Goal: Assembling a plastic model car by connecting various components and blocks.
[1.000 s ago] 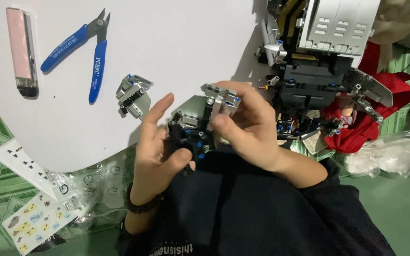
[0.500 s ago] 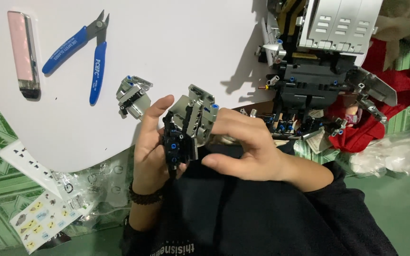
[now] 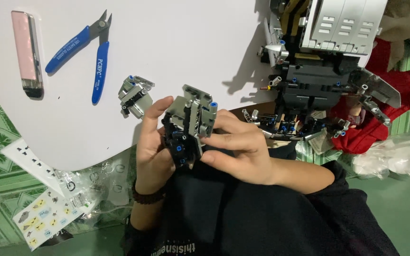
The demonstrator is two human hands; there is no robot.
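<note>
Both hands hold one small brick-built assembly (image 3: 188, 124), black below with blue pins and silver-grey on top, just over the near edge of a white table (image 3: 176, 57). My left hand (image 3: 152, 151) cups its left side, fingers upright against it. My right hand (image 3: 238, 151) grips its right side, thumb under the black part and fingers on the grey part. A second small grey and black assembly (image 3: 135, 95) lies on the table a little to the upper left of my left hand.
Blue-handled cutters (image 3: 88, 52) and a pink oblong device (image 3: 26, 53) lie at the table's far left. A large black, grey and white brick-built robot model (image 3: 319, 61) stands at the right, by red cloth (image 3: 395, 109). A sticker sheet (image 3: 48, 215) and plastic bags (image 3: 399, 156) lie on the floor.
The assembly has been turned upright between my hands and shifted left, with its grey part now on top. My right hand moved from over it to its right side.
</note>
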